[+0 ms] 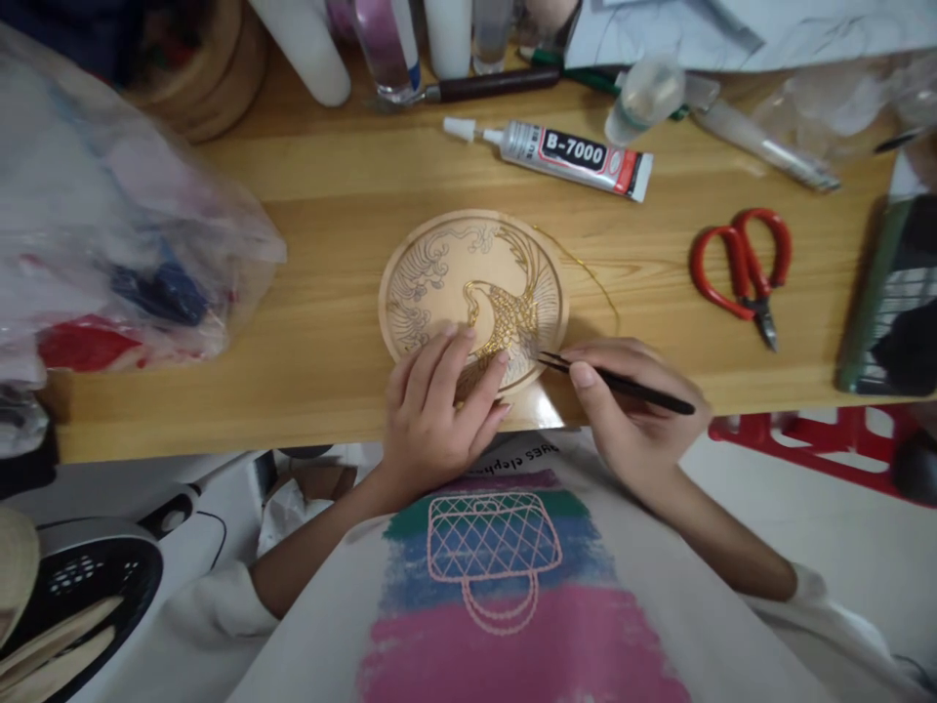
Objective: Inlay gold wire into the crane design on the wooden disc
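A round wooden plaque point(439, 293) lies near the table's front edge, bearing a line drawing of a bird and swirls. Gold wire point(505, 317) outlines the bird's neck and body, and a loose length of gold wire point(596, 278) trails off the plaque's upper right onto the table. My left hand point(443, 400) rests with its fingers spread on the plaque's lower part, hiding some of the drawing. In my right hand point(636, 400) are black tweezers point(630, 387), held between thumb and fingers. Their tips are at the plaque's lower right edge.
Behind the plaque lies a B-7000 glue tube point(575, 156). Red-handled pliers point(747, 268) are on the right, near a dark green object point(889, 303). A clear plastic bag point(139, 225) covers the left side. A dark-handled tool point(494, 86), bottles and papers point(827, 39) line the back.
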Motion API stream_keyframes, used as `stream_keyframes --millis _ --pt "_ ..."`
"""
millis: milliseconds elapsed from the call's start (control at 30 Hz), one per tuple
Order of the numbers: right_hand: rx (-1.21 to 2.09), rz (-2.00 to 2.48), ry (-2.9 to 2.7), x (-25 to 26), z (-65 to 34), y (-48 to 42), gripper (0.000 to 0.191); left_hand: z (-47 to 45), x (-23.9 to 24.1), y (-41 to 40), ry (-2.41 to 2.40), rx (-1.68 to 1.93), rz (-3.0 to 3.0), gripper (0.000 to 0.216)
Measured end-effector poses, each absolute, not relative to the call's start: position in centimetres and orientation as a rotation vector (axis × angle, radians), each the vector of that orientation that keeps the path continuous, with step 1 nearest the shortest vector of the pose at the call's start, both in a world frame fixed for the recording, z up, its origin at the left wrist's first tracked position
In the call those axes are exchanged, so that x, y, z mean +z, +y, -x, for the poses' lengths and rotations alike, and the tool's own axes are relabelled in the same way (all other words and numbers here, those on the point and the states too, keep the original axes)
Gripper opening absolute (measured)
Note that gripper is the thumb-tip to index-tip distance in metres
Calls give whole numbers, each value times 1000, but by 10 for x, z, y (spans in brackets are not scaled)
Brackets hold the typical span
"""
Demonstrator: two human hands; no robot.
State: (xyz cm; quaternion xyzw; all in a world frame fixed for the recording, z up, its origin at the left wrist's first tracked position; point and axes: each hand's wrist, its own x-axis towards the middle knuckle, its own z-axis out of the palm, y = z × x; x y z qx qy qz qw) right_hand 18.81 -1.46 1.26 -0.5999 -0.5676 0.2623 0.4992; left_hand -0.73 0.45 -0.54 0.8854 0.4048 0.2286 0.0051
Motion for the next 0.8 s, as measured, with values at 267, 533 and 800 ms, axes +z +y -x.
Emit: stream_keyframes --millis 267,533,800 --pt "514 1509 -1110 1 -173 -31 10 8 -8 4 1234 739 -2676 35" --pt "473 1545 -898 -1 -154 -37 8 37 2 5 1077 801 -2796 36" --pt "482 1476 -842 1 -145 -39 16 36 3 1 844 595 -3073 35"
